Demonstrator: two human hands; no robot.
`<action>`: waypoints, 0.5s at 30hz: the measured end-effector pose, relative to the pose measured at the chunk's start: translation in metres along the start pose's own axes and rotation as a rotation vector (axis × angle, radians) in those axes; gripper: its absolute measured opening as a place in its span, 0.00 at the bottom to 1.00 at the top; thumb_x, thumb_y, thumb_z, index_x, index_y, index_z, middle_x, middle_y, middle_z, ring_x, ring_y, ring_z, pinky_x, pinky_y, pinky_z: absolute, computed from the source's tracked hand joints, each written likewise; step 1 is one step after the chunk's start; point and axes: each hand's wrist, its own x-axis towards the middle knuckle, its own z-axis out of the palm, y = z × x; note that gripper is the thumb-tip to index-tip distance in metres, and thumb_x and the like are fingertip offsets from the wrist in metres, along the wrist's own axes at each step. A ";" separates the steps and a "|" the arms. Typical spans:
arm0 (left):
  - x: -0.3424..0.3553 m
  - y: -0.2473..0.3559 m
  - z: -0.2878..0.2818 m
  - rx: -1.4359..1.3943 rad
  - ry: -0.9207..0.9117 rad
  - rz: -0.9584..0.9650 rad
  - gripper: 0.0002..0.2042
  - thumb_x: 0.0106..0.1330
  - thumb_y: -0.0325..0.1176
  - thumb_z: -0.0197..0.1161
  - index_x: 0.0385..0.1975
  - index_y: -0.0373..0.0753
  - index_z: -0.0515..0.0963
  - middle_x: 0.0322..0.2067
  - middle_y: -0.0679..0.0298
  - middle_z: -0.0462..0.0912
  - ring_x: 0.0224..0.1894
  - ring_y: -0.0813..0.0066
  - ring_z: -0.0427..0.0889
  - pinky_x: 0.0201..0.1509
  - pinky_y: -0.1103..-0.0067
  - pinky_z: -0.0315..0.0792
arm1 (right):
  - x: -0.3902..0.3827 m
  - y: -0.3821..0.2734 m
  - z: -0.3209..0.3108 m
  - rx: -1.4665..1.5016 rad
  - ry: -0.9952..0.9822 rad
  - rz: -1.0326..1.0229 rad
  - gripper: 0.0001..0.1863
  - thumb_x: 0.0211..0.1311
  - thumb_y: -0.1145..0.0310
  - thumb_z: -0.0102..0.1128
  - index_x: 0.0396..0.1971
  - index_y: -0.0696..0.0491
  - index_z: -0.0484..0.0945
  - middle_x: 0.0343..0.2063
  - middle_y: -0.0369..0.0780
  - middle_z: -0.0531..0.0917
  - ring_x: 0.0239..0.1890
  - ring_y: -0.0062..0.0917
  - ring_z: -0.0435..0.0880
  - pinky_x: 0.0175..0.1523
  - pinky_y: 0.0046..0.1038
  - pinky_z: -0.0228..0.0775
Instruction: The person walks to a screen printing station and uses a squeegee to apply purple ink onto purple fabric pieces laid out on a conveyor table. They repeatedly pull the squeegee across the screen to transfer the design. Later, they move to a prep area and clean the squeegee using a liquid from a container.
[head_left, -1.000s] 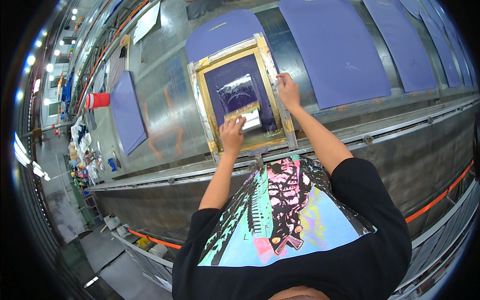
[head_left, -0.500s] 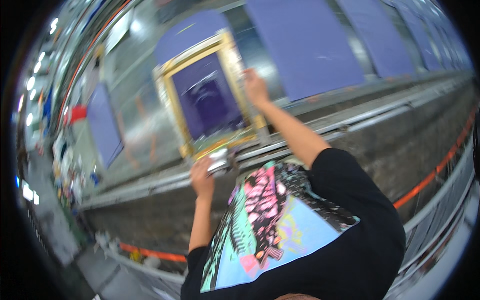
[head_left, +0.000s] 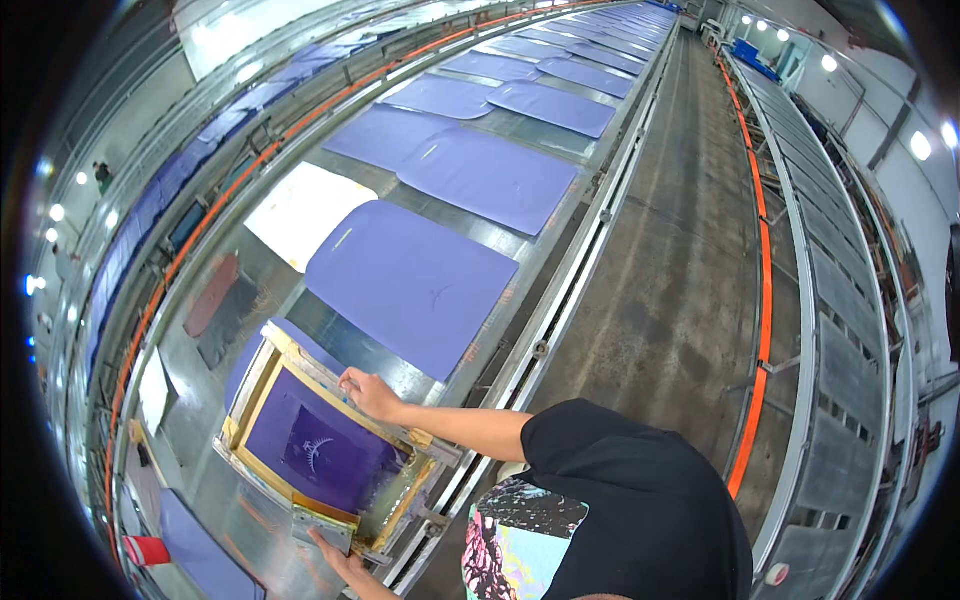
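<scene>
A screen-printing frame [head_left: 275, 375] with yellowed tape along its edges lies on the long metal table. Its mesh shows dark purple, with a darker rectangle [head_left: 312, 445] and a pale curved motif in the middle. My right hand [head_left: 375, 395] is closed at the frame's right side, fingers curled on the rim. Low in the picture, my left hand [head_left: 345, 568] holds a squeegee [head_left: 325, 525] with a silvery grip, at the near left corner of the frame. Part of the left fingers is hidden beneath it. A purple fabric panel [head_left: 310, 338] sticks out past the frame's far end.
Purple panels [head_left: 410, 285] lie in a row up the table. A white sheet [head_left: 308, 212] and a dark reddish cloth [head_left: 215, 300] lie nearby. A metal rail [head_left: 540, 350] edges the table. Across the aisle floor [head_left: 660, 250] runs an orange rail [head_left: 765, 300]. A red container [head_left: 147, 550] stands lower left.
My view has turned, so the table now stretches away up the picture and the aisle shows at right. My right hand stays at the frame's side; the squeegee stays in my left hand.
</scene>
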 end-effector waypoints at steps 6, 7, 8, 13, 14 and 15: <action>-0.014 0.062 -0.053 0.025 0.199 -0.138 0.41 0.72 0.60 0.62 0.70 0.29 0.66 0.68 0.51 0.71 0.65 0.55 0.74 0.69 0.65 0.68 | -0.043 -0.059 0.022 0.132 0.149 -0.201 0.12 0.76 0.61 0.56 0.46 0.54 0.80 0.20 0.34 0.77 0.23 0.21 0.72 0.33 0.34 0.65; -0.031 0.075 -0.081 0.037 0.225 -0.120 0.41 0.72 0.60 0.62 0.70 0.29 0.67 0.68 0.51 0.71 0.65 0.55 0.74 0.69 0.65 0.68 | -0.066 -0.067 0.046 0.191 0.147 -0.220 0.12 0.77 0.61 0.56 0.46 0.54 0.80 0.20 0.32 0.77 0.22 0.19 0.70 0.31 0.32 0.64; -0.051 0.092 -0.104 0.051 0.250 -0.095 0.41 0.72 0.60 0.62 0.70 0.29 0.67 0.68 0.51 0.71 0.65 0.55 0.74 0.69 0.65 0.68 | -0.087 -0.080 0.059 0.233 0.049 -0.130 0.12 0.77 0.61 0.56 0.46 0.54 0.80 0.20 0.30 0.76 0.21 0.17 0.69 0.30 0.30 0.63; -0.163 0.117 -0.227 0.043 0.464 0.000 0.41 0.72 0.61 0.62 0.70 0.29 0.67 0.68 0.51 0.71 0.65 0.55 0.74 0.69 0.64 0.68 | -0.211 -0.105 0.162 0.487 -0.200 0.018 0.11 0.78 0.62 0.56 0.46 0.53 0.80 0.19 0.27 0.72 0.19 0.10 0.62 0.26 0.21 0.56; -0.184 0.117 -0.250 0.035 0.510 0.015 0.41 0.72 0.61 0.62 0.70 0.29 0.67 0.68 0.50 0.71 0.65 0.55 0.74 0.69 0.64 0.68 | -0.228 -0.110 0.189 0.499 -0.243 -0.004 0.10 0.78 0.62 0.56 0.46 0.53 0.80 0.19 0.26 0.71 0.19 0.09 0.61 0.25 0.20 0.54; -0.204 0.118 -0.268 0.026 0.552 0.026 0.41 0.72 0.61 0.62 0.70 0.29 0.67 0.67 0.50 0.71 0.65 0.55 0.74 0.69 0.64 0.68 | -0.240 -0.112 0.210 0.477 -0.267 0.000 0.10 0.78 0.62 0.56 0.46 0.53 0.80 0.18 0.26 0.71 0.19 0.09 0.61 0.25 0.20 0.54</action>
